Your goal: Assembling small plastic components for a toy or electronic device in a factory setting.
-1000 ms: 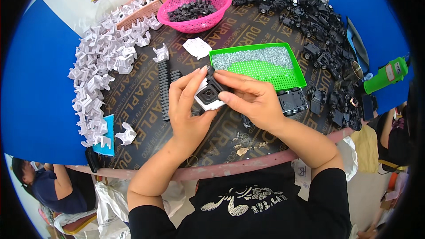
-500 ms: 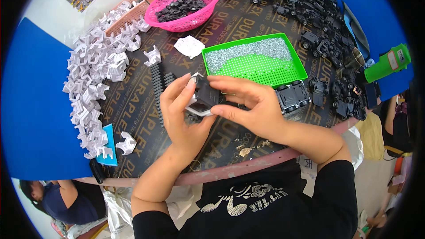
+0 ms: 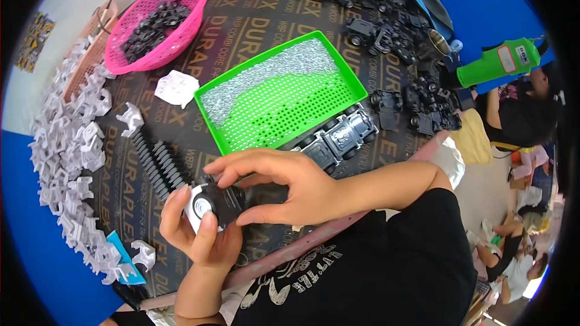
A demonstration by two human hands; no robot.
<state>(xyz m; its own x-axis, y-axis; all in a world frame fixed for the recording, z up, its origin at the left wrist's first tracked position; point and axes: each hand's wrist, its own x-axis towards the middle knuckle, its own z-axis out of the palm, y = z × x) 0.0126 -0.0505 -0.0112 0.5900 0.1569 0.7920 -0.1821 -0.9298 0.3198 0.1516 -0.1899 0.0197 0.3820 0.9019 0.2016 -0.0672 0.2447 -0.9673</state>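
A white and black plastic toy piece, perhaps a toy vehicle's cab, is held over the near left of the table. My left hand closes around its white side, which has a round ringed spot, with the thumb pressed beside that spot. Around its black side curves my right hand, fingertips at the far edge and thumb at the near edge. Just beyond lie rows of stacked black ridged parts. A black toy vehicle chassis rests between my right forearm and the green tray.
Silvery small hardware fills the tray's far side. White plastic parts heap along the left. A pink basket holds black pieces, with a white paper scrap nearby. Black toy chassis crowd the far right, near a green power tool.
The view has swung and tilted, so the table's things sit further left. The held piece has been turned, now showing its white side with the round spot. Both hands still grip it.
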